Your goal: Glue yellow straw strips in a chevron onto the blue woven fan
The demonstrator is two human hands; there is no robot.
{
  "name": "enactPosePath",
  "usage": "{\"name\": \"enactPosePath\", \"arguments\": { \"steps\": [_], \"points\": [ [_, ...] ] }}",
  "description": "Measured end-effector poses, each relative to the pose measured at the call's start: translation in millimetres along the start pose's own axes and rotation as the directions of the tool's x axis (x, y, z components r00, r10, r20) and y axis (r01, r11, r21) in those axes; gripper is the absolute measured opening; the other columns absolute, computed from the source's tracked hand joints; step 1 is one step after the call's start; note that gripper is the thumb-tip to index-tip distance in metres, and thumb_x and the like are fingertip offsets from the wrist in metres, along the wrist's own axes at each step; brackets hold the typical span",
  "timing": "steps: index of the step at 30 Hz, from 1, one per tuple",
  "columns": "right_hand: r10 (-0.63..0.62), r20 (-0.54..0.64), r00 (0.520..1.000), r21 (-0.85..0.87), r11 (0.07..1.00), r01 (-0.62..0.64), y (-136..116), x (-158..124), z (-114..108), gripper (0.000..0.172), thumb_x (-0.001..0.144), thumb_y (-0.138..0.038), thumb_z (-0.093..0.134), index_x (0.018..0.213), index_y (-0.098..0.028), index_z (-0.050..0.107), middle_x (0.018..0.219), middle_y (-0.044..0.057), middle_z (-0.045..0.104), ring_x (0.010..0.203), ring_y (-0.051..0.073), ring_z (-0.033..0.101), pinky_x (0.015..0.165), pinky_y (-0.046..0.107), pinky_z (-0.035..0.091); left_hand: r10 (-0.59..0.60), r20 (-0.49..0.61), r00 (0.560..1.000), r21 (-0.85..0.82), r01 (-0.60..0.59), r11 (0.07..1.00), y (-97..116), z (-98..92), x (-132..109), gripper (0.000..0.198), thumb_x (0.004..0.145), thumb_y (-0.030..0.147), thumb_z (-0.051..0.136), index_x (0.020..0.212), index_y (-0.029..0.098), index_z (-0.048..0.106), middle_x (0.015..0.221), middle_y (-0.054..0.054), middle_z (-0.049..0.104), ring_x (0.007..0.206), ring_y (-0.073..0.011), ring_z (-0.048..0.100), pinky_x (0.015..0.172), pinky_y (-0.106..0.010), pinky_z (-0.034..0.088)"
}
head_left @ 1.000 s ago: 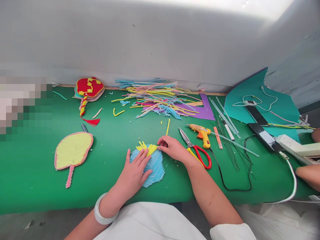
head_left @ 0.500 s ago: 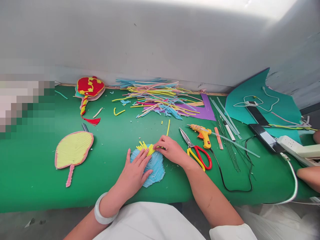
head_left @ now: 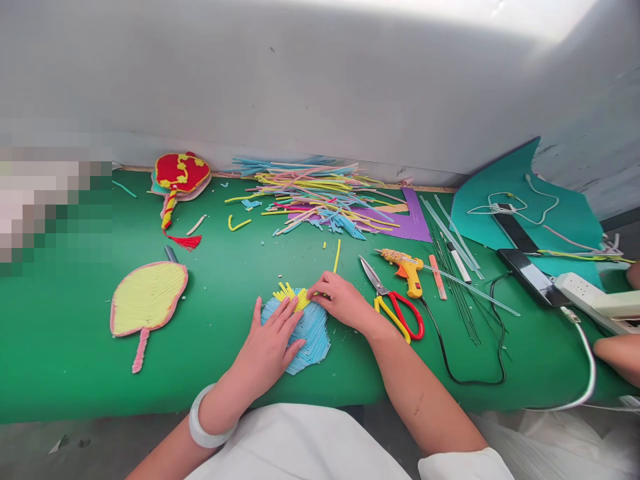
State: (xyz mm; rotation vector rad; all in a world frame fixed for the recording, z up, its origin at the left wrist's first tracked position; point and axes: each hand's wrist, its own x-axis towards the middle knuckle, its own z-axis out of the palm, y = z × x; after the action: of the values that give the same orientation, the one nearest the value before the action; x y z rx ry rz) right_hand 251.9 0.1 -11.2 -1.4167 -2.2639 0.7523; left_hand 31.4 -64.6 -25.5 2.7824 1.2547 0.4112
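Observation:
A blue panel made of ribbed fuzzy strips lies flat on the green table, with short yellow strips fanned along its upper edge. My left hand rests palm down on the panel, fingers spread over its left part and the yellow strips. At the panel's upper right, my right hand is closed in a pinch at the end of a yellow strip; its fingertips partly hide it. Just beyond that hand lies a loose longer yellow strip.
Right of my hands are scissors, a yellow glue gun with a cord, wires, glue sticks, a phone and a power strip. Colored strips pile up behind. A yellow fan and a red fan lie left. Another person's arm shows far right.

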Motion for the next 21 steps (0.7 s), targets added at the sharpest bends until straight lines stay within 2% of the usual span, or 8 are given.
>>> {"name": "enactPosePath", "arguments": {
  "steps": [6,9,10,12,15,21],
  "points": [
    [-0.021,-0.004,1.000,0.020,1.000,0.021,-2,0,-3,0.015,0.093,-0.020,0.060,0.100,-0.026,0.073,0.096,0.003,0.057,0.089,0.016,0.057,0.076,0.027,0.045,0.001,-0.002,1.000,0.003,-0.001,1.000,0,-0.5,0,0.043,0.102,0.036,0.042,0.140,0.019,0.048,0.152,-0.014,0.044,0.141,-0.0287,0.042,0.119,-0.067,0.007],
    [-0.081,-0.050,0.996,-0.032,0.996,0.079,-5,-2,-5,0.025,0.096,-0.024,0.057,0.117,-0.028,0.068,0.112,0.007,0.060,0.108,0.020,0.056,0.091,0.036,0.047,0.001,-0.001,1.000,0.001,-0.001,1.000,0,0.2,0,0.044,0.102,0.036,0.041,0.142,0.020,0.047,0.151,-0.014,0.045,0.141,-0.0282,0.042,0.119,-0.067,0.006],
    [-0.102,-0.063,0.993,-0.077,0.992,0.097,-6,-2,-5,0.031,0.097,-0.024,0.055,0.125,-0.030,0.064,0.124,0.009,0.058,0.119,0.023,0.052,0.099,0.041,0.045,0.000,0.001,1.000,0.002,0.000,1.000,0,0.6,0,0.044,0.102,0.036,0.041,0.142,0.020,0.047,0.152,-0.014,0.044,0.141,-0.0280,0.042,0.119,-0.066,0.005],
    [-0.137,-0.061,0.989,-0.181,0.976,0.124,-9,-4,-5,0.044,0.097,-0.024,0.054,0.140,-0.033,0.053,0.149,0.010,0.045,0.141,0.028,0.035,0.111,0.051,0.036,-0.002,0.002,1.000,0.001,0.002,1.000,0,1.3,-1,0.045,0.102,0.036,0.041,0.143,0.020,0.046,0.152,-0.014,0.043,0.142,-0.0278,0.041,0.119,-0.066,0.006],
    [-0.160,0.011,0.987,-0.291,0.944,0.156,-12,-7,-3,0.054,0.096,-0.027,0.056,0.149,-0.032,0.042,0.163,0.009,0.024,0.152,0.031,0.012,0.117,0.059,0.024,-0.002,0.001,1.000,0.002,0.002,1.000,0,1.8,-1,0.045,0.102,0.037,0.042,0.143,0.018,0.046,0.153,-0.015,0.043,0.142,-0.0278,0.041,0.120,-0.066,0.006],
    [-0.110,0.133,0.985,-0.353,0.923,0.151,-18,-12,-1,0.047,0.101,-0.031,0.045,0.149,-0.028,0.043,0.164,0.008,0.020,0.152,0.033,0.008,0.119,0.062,0.016,-0.005,0.011,1.000,0.008,0.005,1.000,0,0.7,0,0.045,0.102,0.038,0.040,0.142,0.018,0.045,0.152,-0.014,0.043,0.142,-0.0271,0.041,0.120,-0.065,0.003]
  ]
}}
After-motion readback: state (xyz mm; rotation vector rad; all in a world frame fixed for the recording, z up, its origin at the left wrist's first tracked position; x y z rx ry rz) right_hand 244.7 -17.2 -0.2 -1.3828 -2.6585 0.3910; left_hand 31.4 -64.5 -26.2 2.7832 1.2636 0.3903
